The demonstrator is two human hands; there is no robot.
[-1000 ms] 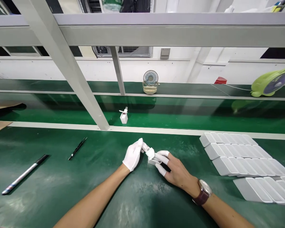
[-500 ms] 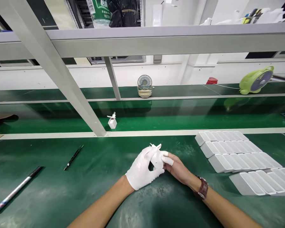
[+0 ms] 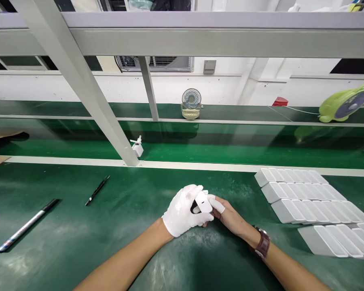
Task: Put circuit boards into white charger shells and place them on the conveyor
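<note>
Close together above the green bench, my hands hold a small white plug charger (image 3: 204, 201). A flat face with a small dark slot points up toward me; its prong end is mostly hidden by the fingers. My left hand (image 3: 184, 211), in a white glove, is closed around the charger's left side. White finger covers show on my right hand (image 3: 227, 214), whose fingers pinch the charger's right side. A brown-strapped watch (image 3: 262, 243) is on the right wrist. Beyond the bench edge, a similar white charger (image 3: 138, 149) with prongs upward sits on the green strip.
At right stand rows of white rectangular boxes (image 3: 297, 210). On the left lie a black pen (image 3: 97, 190) and a silver-and-black marker-like stick (image 3: 28, 225). A slanted grey post (image 3: 87, 93) meets the bench's back edge. Farther back are a small fan (image 3: 191, 103) and a green fan (image 3: 344, 104).
The charger has turned in my hands: its slotted face now shows more fully, and its prongs show less. My whole view has shifted slightly.
</note>
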